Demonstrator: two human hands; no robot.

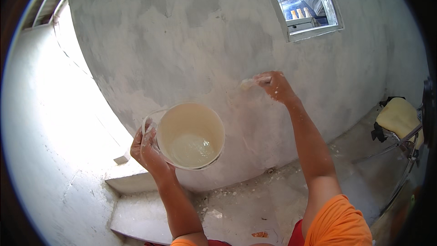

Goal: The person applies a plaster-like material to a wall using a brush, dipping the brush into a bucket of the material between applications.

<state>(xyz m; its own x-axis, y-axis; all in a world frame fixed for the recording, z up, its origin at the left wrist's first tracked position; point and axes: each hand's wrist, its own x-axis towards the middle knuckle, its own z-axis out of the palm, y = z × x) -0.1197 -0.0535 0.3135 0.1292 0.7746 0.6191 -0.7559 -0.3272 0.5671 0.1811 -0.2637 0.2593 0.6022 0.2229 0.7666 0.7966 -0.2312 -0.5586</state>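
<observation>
My left hand (150,149) is closed on the left side of a cream plastic bucket (165,132), by its handle. The bucket tilts toward me, and a pale, wet, shiny liquid (193,149) lies low inside. Up and to the right, my right hand (276,86) grips a paintbrush (248,84) coated in whitish paint, its bristles at the wall. White specks dot both hands. The grey wall (191,41) before me carries a patchy, whitish coat with darker areas showing through.
A small window opening (314,29) is set in the wall at upper right. On the left, a bright doorway (91,105) stands above a concrete step (136,214). The floor (255,200) has paint spatters and debris. At far right sits a metal-framed chair with a yellowish cushion (398,117).
</observation>
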